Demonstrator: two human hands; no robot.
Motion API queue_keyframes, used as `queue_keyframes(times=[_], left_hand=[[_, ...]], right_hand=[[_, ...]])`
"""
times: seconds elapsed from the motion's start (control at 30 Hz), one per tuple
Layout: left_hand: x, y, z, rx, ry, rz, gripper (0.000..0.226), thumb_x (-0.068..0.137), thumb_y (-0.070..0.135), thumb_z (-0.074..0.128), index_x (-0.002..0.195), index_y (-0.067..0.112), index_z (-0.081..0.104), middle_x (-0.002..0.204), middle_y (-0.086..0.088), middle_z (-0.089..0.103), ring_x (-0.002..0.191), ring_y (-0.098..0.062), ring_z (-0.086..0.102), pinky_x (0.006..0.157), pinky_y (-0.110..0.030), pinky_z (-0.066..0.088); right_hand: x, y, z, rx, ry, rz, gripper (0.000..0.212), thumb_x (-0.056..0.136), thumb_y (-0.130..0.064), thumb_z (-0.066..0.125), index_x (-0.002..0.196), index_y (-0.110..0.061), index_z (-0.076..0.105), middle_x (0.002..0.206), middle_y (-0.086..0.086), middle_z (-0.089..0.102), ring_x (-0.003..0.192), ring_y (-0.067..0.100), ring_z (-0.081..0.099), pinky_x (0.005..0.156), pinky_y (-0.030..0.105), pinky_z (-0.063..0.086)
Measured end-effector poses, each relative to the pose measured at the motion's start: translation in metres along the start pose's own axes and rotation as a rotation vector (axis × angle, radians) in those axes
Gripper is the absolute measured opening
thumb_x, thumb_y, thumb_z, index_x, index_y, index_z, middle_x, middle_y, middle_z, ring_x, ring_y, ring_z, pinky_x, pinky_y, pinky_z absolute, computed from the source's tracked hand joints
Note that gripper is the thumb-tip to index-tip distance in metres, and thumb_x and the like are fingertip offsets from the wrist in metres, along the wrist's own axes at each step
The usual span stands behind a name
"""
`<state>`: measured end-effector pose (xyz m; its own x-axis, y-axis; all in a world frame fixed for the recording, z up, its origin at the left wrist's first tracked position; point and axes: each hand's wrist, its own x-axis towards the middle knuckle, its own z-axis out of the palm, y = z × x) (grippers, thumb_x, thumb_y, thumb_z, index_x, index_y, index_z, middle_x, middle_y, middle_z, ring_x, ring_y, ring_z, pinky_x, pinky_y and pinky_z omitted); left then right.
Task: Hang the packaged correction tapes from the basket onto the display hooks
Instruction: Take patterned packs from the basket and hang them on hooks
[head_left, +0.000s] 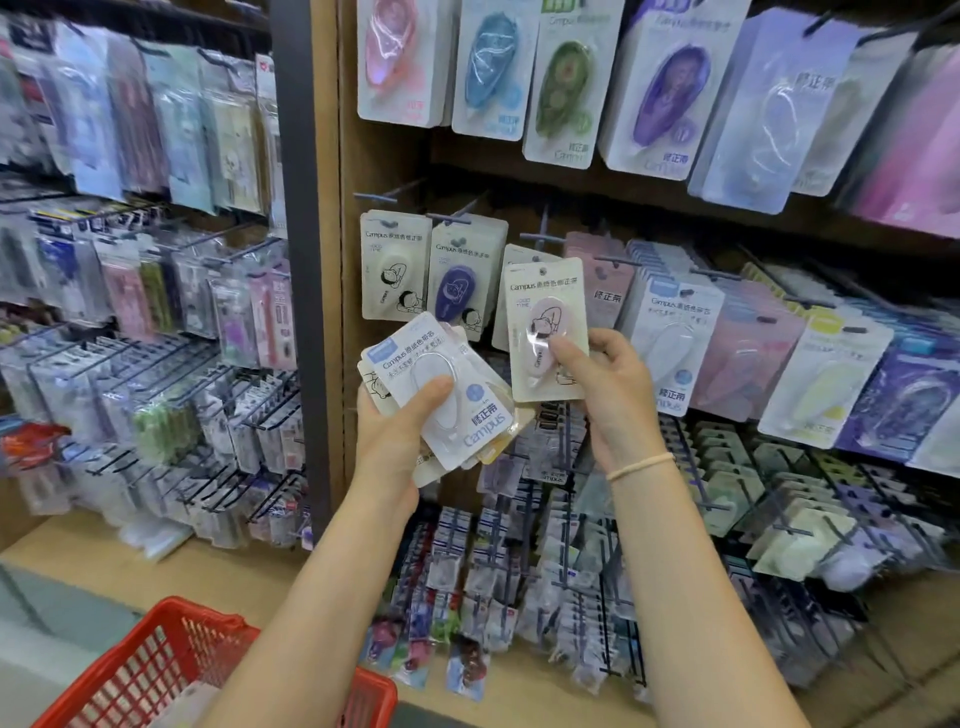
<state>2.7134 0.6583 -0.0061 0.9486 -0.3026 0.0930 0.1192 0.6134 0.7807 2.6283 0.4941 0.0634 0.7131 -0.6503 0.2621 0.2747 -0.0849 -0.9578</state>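
My left hand (392, 434) grips a fanned stack of packaged correction tapes (441, 389), a white and blue pack on top with my thumb across its blister. My right hand (608, 379) pinches a single cream pack holding a pink correction tape (545, 327), held upright in front of the middle row of display hooks (540, 240). The pack's top hole sits just below a hook tip. The red basket (171, 660) stands at the lower left, below my left forearm.
Hooks to the left carry a cream pack (395, 265) and a purple pack (465, 275). More packs (670, 338) hang to the right, larger ones on the row above. A dark post (304, 260) divides this bay from pen racks on the left. Small items fill lower pegs.
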Motion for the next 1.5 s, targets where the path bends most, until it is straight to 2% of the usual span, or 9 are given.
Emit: queue_keyframes(times=[0.1,0.37,0.53,0.87,1.03,1.13,1.23,1.37,1.5], left_hand=[[-0.002,0.001,-0.001,-0.008,0.022,-0.003,0.084,0.065,0.021,0.089,0.14,0.018,0.053,0.124,-0.005,0.073,0.11,-0.026,0.073,0.073,-0.043,0.063],[0.004,0.004,-0.008,0.007,0.042,-0.002,0.083,0.065,0.021,0.09,0.14,0.018,0.053,0.125,-0.006,0.073,0.112,-0.028,0.072,0.085,-0.052,0.061],[0.007,0.003,-0.01,0.005,0.019,-0.022,0.08,0.067,0.019,0.094,0.136,0.021,0.055,0.123,-0.004,0.074,0.11,-0.028,0.073,0.075,-0.048,0.062],[0.003,0.002,-0.014,0.005,-0.012,-0.031,0.077,0.071,0.018,0.089,0.139,0.017,0.053,0.124,-0.007,0.073,0.109,-0.027,0.073,0.068,-0.039,0.062],[0.001,-0.002,-0.021,0.042,-0.059,-0.041,0.075,0.071,0.018,0.083,0.139,0.014,0.053,0.126,-0.009,0.072,0.109,-0.029,0.073,0.068,-0.039,0.061],[-0.004,0.0,-0.018,0.072,-0.099,-0.041,0.062,0.073,0.008,0.087,0.128,0.017,0.059,0.111,-0.001,0.077,0.098,-0.022,0.076,0.063,-0.034,0.061],[-0.011,-0.001,-0.009,0.087,-0.141,-0.008,0.046,0.077,0.009,0.075,0.118,0.023,0.061,0.1,0.004,0.079,0.091,-0.016,0.077,0.064,-0.031,0.061],[-0.015,-0.004,-0.002,0.062,-0.076,-0.034,0.059,0.071,0.021,0.081,0.126,0.025,0.061,0.115,-0.001,0.077,0.104,-0.024,0.075,0.078,-0.04,0.063],[-0.02,-0.01,0.004,0.058,-0.044,-0.072,0.074,0.066,0.037,0.082,0.134,0.027,0.054,0.123,-0.001,0.073,0.107,-0.019,0.074,0.08,-0.038,0.063]], right_hand=[[0.009,-0.001,0.007,-0.054,0.001,-0.02,0.024,0.087,-0.02,0.078,0.106,-0.012,0.064,0.101,0.005,0.077,0.099,0.023,0.073,0.09,0.038,0.059],[0.018,0.004,0.023,-0.059,0.051,-0.058,0.023,0.09,-0.017,0.075,0.108,-0.009,0.063,0.094,-0.002,0.075,0.078,-0.001,0.07,0.069,0.012,0.052],[0.016,0.009,0.022,-0.042,0.101,-0.082,0.015,0.09,-0.017,0.075,0.095,-0.016,0.06,0.083,-0.007,0.075,0.077,0.002,0.07,0.076,0.02,0.057],[0.042,0.011,0.037,-0.141,0.187,-0.02,0.027,0.088,-0.025,0.078,0.101,-0.012,0.059,0.083,-0.007,0.064,0.073,0.001,0.06,0.059,0.007,0.045],[0.02,0.028,0.033,-0.281,0.264,-0.116,0.039,0.083,-0.035,0.081,0.097,-0.016,0.049,0.096,0.0,0.055,0.083,0.01,0.054,0.076,0.021,0.048],[-0.008,0.03,0.03,-0.309,0.049,-0.211,0.014,0.093,-0.03,0.07,0.092,-0.019,0.06,0.094,-0.004,0.062,0.081,0.0,0.056,0.076,0.014,0.045],[-0.026,0.035,0.031,-0.36,-0.283,-0.091,0.014,0.088,-0.047,0.07,0.091,-0.033,0.071,0.101,-0.005,0.07,0.095,0.005,0.065,0.084,0.025,0.052],[-0.036,0.04,0.028,-0.468,-0.368,-0.037,0.046,0.069,-0.057,0.084,0.106,-0.039,0.064,0.113,-0.001,0.066,0.101,0.016,0.067,0.084,0.043,0.059],[-0.041,0.038,0.02,-0.319,-0.303,-0.036,0.032,0.082,-0.028,0.084,0.107,-0.02,0.066,0.104,0.009,0.069,0.087,0.014,0.067,0.071,0.029,0.056]])
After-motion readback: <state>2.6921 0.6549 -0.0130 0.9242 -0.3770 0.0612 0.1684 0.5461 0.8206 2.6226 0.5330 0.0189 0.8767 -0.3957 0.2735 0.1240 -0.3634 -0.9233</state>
